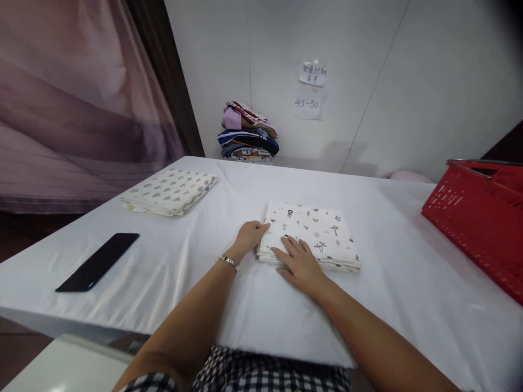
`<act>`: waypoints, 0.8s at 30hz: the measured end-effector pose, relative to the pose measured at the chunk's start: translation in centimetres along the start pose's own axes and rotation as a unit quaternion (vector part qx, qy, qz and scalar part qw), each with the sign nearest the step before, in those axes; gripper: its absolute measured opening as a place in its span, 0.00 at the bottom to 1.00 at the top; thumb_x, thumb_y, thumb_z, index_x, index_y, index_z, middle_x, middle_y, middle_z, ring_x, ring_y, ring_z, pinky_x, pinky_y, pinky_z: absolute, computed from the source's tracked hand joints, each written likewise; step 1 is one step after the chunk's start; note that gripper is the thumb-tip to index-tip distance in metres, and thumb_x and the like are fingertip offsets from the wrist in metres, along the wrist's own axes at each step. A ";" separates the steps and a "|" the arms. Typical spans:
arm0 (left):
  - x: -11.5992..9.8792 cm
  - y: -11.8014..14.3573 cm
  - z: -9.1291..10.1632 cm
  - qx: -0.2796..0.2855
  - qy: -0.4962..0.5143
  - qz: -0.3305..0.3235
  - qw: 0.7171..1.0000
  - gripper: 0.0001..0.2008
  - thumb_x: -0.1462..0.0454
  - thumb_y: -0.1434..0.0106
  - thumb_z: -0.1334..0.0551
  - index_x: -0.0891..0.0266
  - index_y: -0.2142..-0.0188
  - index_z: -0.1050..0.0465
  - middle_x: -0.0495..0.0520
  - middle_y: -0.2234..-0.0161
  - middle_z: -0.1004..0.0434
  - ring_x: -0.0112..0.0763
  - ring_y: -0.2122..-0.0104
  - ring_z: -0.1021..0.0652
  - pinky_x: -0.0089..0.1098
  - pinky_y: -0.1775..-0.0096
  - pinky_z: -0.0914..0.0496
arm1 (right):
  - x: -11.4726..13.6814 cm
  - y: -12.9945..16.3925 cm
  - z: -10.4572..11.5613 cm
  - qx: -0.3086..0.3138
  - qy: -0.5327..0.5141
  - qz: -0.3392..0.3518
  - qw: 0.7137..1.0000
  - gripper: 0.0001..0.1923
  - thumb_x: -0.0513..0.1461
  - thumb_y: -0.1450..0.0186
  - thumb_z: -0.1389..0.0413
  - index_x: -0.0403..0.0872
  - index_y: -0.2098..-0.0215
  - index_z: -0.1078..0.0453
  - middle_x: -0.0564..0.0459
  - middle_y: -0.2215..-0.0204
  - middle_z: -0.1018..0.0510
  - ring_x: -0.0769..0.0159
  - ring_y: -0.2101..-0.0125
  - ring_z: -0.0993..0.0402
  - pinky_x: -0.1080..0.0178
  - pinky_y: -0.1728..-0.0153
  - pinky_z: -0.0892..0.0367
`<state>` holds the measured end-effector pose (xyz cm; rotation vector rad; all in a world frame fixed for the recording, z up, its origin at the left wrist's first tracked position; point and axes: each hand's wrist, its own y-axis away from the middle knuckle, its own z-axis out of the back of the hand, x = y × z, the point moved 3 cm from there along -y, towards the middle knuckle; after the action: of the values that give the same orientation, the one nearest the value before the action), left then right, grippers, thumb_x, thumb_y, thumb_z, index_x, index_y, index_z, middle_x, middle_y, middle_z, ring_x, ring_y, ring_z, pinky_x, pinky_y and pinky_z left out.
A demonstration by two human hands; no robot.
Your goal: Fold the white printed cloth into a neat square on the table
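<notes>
Cloth folded into a soft, flat square (310,235) — cream cotton printed with small dark motifs — lies near the middle of the white-draped counter (196,283), and both hands rest on its near-left corner. The left hand (250,236) curls loosely against the left edge while the right hand (300,264) presses flat, fingers spread, neither clamped around anything. Farther off lie a second folded patterned cloth (169,190), a glossy black phone (98,261) and a red slotted plastic basket (478,218) — with a stack of folded garments (248,133) at the wall.

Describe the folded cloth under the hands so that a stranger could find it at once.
On the white table, look at the middle, left of the red basket. The folded cloth lies under the left hand and right hand. Its print shows small dark trees, while the other folded cloth has grey arches.
</notes>
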<state>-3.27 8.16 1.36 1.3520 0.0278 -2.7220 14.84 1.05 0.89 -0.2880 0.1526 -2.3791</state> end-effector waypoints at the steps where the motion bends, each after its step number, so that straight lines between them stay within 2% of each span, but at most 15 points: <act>1: -0.1 0.1 0.0 0.007 0.005 -0.002 1.000 0.21 0.49 0.46 0.44 0.60 0.84 0.39 0.45 0.86 0.39 0.26 0.82 0.37 0.29 0.77 0.44 | 0.0 0.0 0.0 -0.001 0.001 0.001 1.000 0.26 0.45 0.35 0.51 0.54 0.39 0.45 0.45 0.38 0.46 0.51 0.39 0.54 0.45 0.43 0.54; 7: -0.3 1.6 0.9 0.052 0.029 -0.031 0.998 0.23 0.47 0.47 0.42 0.61 0.85 0.39 0.45 0.85 0.41 0.24 0.81 0.40 0.28 0.77 0.46 | -0.1 0.1 -0.3 -0.011 0.003 -0.001 1.000 0.26 0.46 0.35 0.52 0.52 0.39 0.45 0.44 0.38 0.45 0.51 0.39 0.53 0.45 0.43 0.54; 13: 1.6 3.9 1.8 0.015 0.051 0.041 0.998 0.21 0.47 0.49 0.40 0.62 0.81 0.33 0.46 0.83 0.37 0.24 0.80 0.38 0.27 0.77 0.45 | -0.4 0.1 -0.4 -0.032 -0.017 -0.004 0.999 0.26 0.48 0.34 0.53 0.50 0.40 0.43 0.45 0.39 0.42 0.51 0.40 0.51 0.46 0.44 0.53; 16: 1.9 4.7 1.9 0.008 0.052 0.051 0.997 0.21 0.46 0.49 0.41 0.63 0.81 0.32 0.46 0.83 0.38 0.25 0.80 0.38 0.27 0.77 0.46 | -0.5 0.0 -0.3 -0.047 -0.027 -0.004 0.999 0.24 0.47 0.34 0.53 0.51 0.42 0.41 0.46 0.41 0.40 0.52 0.41 0.48 0.47 0.44 0.52; 21: 0.8 5.6 1.8 0.028 0.064 0.021 0.997 0.19 0.50 0.49 0.41 0.63 0.83 0.37 0.45 0.83 0.41 0.24 0.79 0.40 0.27 0.76 0.47 | -0.4 -0.9 0.0 -0.130 -0.087 0.009 0.988 0.14 0.42 0.34 0.52 0.50 0.51 0.32 0.47 0.51 0.28 0.58 0.49 0.37 0.53 0.50 0.44; 24: 0.2 5.9 1.8 0.033 0.077 0.019 0.996 0.19 0.51 0.48 0.42 0.62 0.84 0.39 0.44 0.84 0.43 0.23 0.79 0.41 0.27 0.75 0.47 | 0.1 -1.9 0.1 -0.145 -0.106 0.016 0.984 0.12 0.40 0.34 0.51 0.49 0.56 0.29 0.48 0.58 0.26 0.61 0.57 0.33 0.57 0.55 0.40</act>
<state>-4.24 2.16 2.45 1.5592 -0.0764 -2.6035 13.50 2.37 1.33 -0.6685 0.4025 -2.2732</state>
